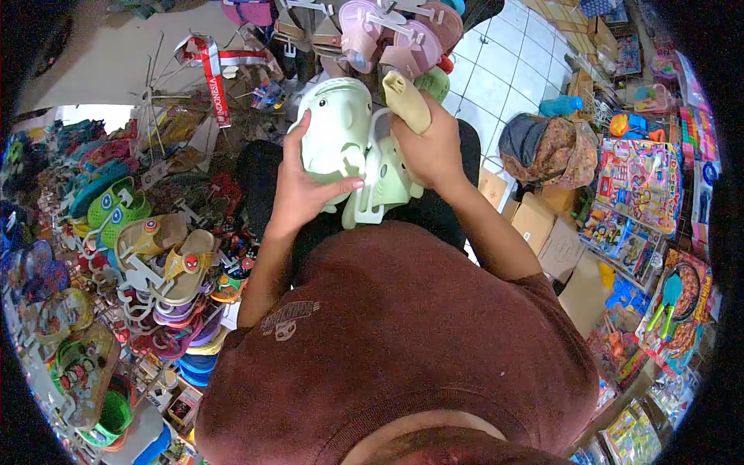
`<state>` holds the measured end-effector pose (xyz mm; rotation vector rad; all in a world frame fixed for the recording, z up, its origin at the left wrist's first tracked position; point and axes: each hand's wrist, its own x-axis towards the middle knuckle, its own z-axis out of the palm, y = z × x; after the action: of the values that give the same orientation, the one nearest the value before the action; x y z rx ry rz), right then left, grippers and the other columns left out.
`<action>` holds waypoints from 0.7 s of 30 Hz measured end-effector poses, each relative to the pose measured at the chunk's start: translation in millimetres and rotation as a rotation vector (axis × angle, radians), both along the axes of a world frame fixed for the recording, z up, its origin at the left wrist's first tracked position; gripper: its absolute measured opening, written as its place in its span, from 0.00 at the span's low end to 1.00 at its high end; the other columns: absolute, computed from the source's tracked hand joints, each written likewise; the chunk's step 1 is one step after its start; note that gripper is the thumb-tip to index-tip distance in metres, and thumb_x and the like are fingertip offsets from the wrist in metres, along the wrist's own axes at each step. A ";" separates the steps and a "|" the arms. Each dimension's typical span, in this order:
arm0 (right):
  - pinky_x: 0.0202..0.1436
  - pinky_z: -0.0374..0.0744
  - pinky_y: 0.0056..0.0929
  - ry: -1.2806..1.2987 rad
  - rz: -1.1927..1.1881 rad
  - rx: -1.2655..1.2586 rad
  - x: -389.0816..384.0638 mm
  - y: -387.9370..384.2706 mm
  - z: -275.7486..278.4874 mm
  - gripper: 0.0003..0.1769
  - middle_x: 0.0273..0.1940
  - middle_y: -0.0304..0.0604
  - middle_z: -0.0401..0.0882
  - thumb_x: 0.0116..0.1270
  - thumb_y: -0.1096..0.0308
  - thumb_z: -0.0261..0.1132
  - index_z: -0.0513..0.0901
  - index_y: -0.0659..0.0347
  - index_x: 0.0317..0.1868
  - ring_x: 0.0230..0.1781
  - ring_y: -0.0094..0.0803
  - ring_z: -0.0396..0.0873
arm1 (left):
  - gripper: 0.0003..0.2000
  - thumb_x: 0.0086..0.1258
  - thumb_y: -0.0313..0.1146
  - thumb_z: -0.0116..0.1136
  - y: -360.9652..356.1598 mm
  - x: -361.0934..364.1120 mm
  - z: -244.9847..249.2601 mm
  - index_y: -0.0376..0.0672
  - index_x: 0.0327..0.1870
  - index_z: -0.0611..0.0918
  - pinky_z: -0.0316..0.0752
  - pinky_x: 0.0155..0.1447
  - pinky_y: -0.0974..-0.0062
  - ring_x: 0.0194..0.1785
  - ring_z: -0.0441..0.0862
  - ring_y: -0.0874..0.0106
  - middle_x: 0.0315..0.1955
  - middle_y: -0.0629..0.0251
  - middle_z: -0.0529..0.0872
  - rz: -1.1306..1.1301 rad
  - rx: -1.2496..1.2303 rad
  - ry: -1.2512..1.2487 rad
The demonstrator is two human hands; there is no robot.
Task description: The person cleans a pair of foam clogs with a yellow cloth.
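Observation:
Above the lap, my left hand (306,182) is closed round the side of a pale green sandal (337,116), its thumb across the lower end. My right hand (430,147) grips a cream-coloured rolled item (407,102), perhaps part of a shoe. Under that hand is a second pale green shoe (394,174) with dark eye-like dots. A white plastic hanger (370,194) lies between the two green pieces. The fingertips of my right hand are partly hidden behind the items.
Pink sandals on hangers (411,43) hang ahead. Many sandals, including green clogs (116,211), crowd the left. On the right are a bundled patterned cloth bag (550,151), open cardboard boxes (546,232) and packaged toys (635,186). White floor tiles (504,62) show beyond.

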<state>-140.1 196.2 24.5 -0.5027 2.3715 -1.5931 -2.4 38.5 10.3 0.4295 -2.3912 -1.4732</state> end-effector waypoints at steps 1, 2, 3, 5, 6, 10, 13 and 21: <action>0.44 0.80 0.34 0.014 0.000 0.009 0.3 1.1 -1.0 0.16 0.37 0.51 0.85 0.59 0.69 0.67 0.81 0.62 0.48 0.39 0.40 0.86 | 0.54 0.44 0.37 0.82 -0.1 0.8 -1.1 0.35 0.71 0.57 0.66 0.69 0.66 0.65 0.72 0.62 0.63 0.45 0.72 -0.003 -0.036 0.000; 0.44 0.80 0.34 0.027 0.000 0.016 0.5 2.0 -2.4 0.16 0.36 0.50 0.85 0.59 0.69 0.67 0.81 0.62 0.48 0.38 0.39 0.86 | 0.54 0.44 0.38 0.82 -0.2 1.4 -1.9 0.35 0.71 0.57 0.66 0.68 0.65 0.64 0.74 0.61 0.62 0.45 0.73 -0.006 -0.072 0.000; 0.43 0.80 0.33 0.040 0.000 0.024 0.8 2.9 -4.0 0.16 0.36 0.50 0.85 0.59 0.69 0.67 0.81 0.62 0.48 0.38 0.39 0.86 | 0.53 0.45 0.38 0.82 0.5 2.1 -2.5 0.35 0.71 0.58 0.67 0.68 0.65 0.63 0.74 0.61 0.62 0.44 0.73 0.000 -0.041 -0.008; 0.42 0.80 0.33 0.003 -0.007 0.034 1.0 4.5 -9.0 0.15 0.35 0.50 0.85 0.61 0.68 0.67 0.81 0.63 0.48 0.37 0.38 0.86 | 0.51 0.47 0.38 0.81 2.9 4.8 -4.0 0.35 0.70 0.59 0.68 0.66 0.65 0.62 0.76 0.60 0.61 0.43 0.74 0.010 0.022 -0.025; 0.42 0.80 0.32 -0.016 -0.008 0.039 1.0 5.2 -10.2 0.15 0.35 0.50 0.85 0.61 0.68 0.67 0.81 0.63 0.47 0.36 0.37 0.86 | 0.49 0.48 0.37 0.80 3.9 6.4 -6.2 0.35 0.70 0.60 0.69 0.66 0.65 0.62 0.76 0.60 0.60 0.43 0.75 0.019 -0.013 -0.018; 0.40 0.80 0.32 0.035 -0.029 -0.001 1.9 5.4 -5.4 0.13 0.34 0.49 0.85 0.63 0.67 0.66 0.80 0.63 0.46 0.34 0.35 0.86 | 0.44 0.53 0.35 0.77 8.5 11.1 -4.7 0.36 0.69 0.62 0.70 0.65 0.66 0.61 0.77 0.59 0.59 0.41 0.75 0.066 -0.106 -0.016; 0.39 0.80 0.32 0.087 -0.040 -0.002 3.7 4.3 -6.8 0.13 0.33 0.48 0.85 0.63 0.67 0.67 0.80 0.63 0.46 0.33 0.36 0.86 | 0.43 0.52 0.36 0.77 8.8 13.2 0.7 0.36 0.68 0.63 0.70 0.65 0.66 0.62 0.77 0.59 0.59 0.41 0.75 0.083 -0.110 -0.031; 0.39 0.80 0.32 0.030 -0.059 0.006 9.5 1.5 -3.8 0.12 0.32 0.48 0.85 0.63 0.68 0.66 0.80 0.63 0.45 0.34 0.37 0.87 | 0.54 0.39 0.42 0.83 2.1 23.1 -7.9 0.37 0.69 0.63 0.69 0.67 0.64 0.64 0.75 0.59 0.61 0.44 0.75 0.056 -0.160 -0.078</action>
<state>-130.7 197.7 20.7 -0.4625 2.4341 -1.6137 20.7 40.6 2.4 0.5202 -2.5125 -1.2519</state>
